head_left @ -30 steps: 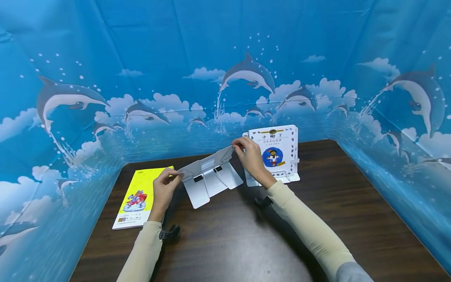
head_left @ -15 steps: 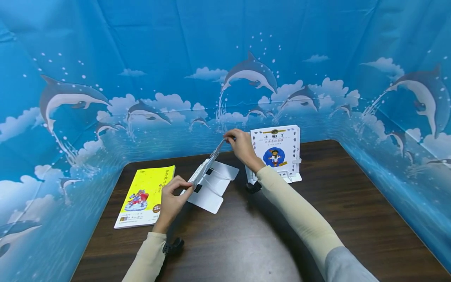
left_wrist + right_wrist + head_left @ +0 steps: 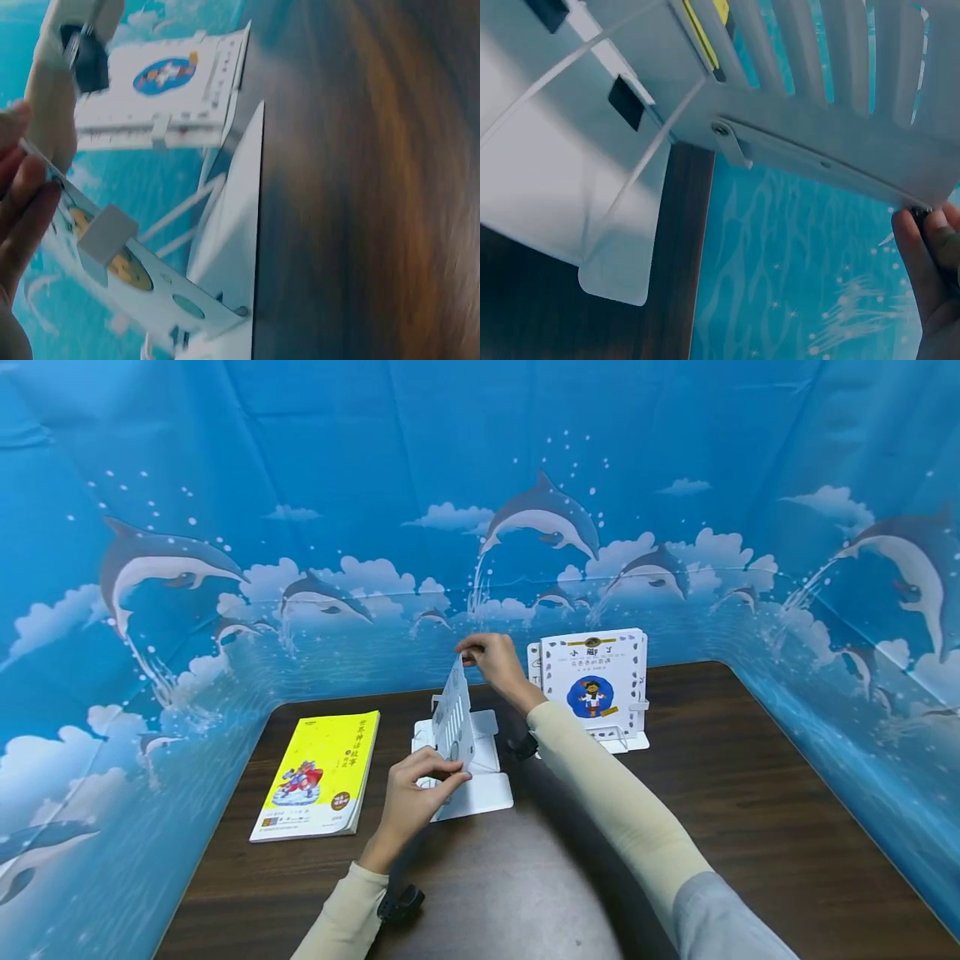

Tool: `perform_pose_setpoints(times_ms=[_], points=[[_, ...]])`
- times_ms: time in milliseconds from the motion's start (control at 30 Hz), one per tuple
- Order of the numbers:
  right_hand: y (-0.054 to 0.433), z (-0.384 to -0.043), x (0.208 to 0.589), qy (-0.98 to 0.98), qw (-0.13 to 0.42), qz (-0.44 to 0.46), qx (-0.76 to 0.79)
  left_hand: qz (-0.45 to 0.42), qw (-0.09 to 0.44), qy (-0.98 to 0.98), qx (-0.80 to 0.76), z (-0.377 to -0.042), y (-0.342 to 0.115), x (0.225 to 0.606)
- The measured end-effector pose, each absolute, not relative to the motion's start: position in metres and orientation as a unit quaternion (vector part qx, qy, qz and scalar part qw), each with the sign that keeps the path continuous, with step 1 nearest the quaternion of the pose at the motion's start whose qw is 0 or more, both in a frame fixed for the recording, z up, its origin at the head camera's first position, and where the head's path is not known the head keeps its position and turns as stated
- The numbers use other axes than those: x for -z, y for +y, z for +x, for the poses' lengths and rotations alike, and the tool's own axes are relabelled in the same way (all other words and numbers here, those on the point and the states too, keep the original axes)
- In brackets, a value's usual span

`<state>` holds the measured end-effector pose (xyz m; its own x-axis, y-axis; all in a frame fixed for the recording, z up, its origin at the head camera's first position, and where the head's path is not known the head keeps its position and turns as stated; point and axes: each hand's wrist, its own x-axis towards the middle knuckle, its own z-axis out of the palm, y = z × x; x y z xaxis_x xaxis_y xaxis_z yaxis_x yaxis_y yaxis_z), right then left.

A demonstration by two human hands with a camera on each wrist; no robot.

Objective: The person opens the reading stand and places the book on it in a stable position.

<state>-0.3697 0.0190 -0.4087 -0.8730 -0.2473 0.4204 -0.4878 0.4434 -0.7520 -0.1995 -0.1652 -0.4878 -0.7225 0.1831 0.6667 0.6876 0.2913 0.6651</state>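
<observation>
A white metal book stand (image 3: 456, 714) stands on the table, its raised slatted panel almost edge-on to the head view. Its flat base (image 3: 480, 795) lies open on the right side of the panel. My left hand (image 3: 416, 795) pinches the panel's near edge between thumb and fingers. At the far top corner, my right hand (image 3: 497, 667) grips the panel. The left wrist view shows a white clip (image 3: 107, 236) on the panel's edge and cartoon prints on its face. Thin wire struts (image 3: 641, 169) join panel and base in the right wrist view.
Right of the hands, a second white stand (image 3: 639, 742) holds a picture book (image 3: 592, 668) upright. A thick yellow book (image 3: 318, 764) lies flat on the dark wooden table (image 3: 750, 827) at the left. A blue dolphin-printed curtain (image 3: 405, 468) surrounds the table's back and sides.
The book stand has been turned, so its base side now faces right instead of toward me. My left hand has moved right and the right hand slightly left, both keeping hold of the panel.
</observation>
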Motion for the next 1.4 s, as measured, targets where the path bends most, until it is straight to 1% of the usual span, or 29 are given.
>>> perform_pose_setpoints(times_ms=[167,400,533,700,833,1000,1133,1400], points=[[0.011,-0.372,0.407,-0.844,0.116,0.241,-0.464,-0.272,0.266,-0.769,0.514,-0.193,-0.146,0.486],[0.004,-0.373,0.404,-0.840,0.104,0.265,-0.462,-0.266,0.319,-0.761,0.499,-0.191,-0.125,0.487],[-0.001,-0.373,0.403,-0.841,0.106,0.266,-0.459,-0.262,0.332,-0.755,0.501,-0.190,-0.119,0.487],[-0.001,-0.372,0.403,-0.845,0.100,0.269,-0.451,-0.262,0.324,-0.755,0.506,-0.188,-0.120,0.485],[0.004,-0.370,0.401,-0.854,0.072,0.290,-0.425,-0.256,0.305,-0.762,0.511,-0.190,-0.129,0.483],[0.015,-0.361,0.401,-0.860,0.041,0.311,-0.404,-0.212,0.287,-0.784,0.508,-0.198,-0.145,0.476],[0.023,-0.351,0.404,-0.858,0.044,0.298,-0.415,-0.168,0.284,-0.795,0.509,-0.209,-0.157,0.467],[0.044,-0.317,0.410,-0.842,0.080,0.242,-0.476,-0.098,0.279,-0.784,0.546,-0.245,-0.173,0.461]])
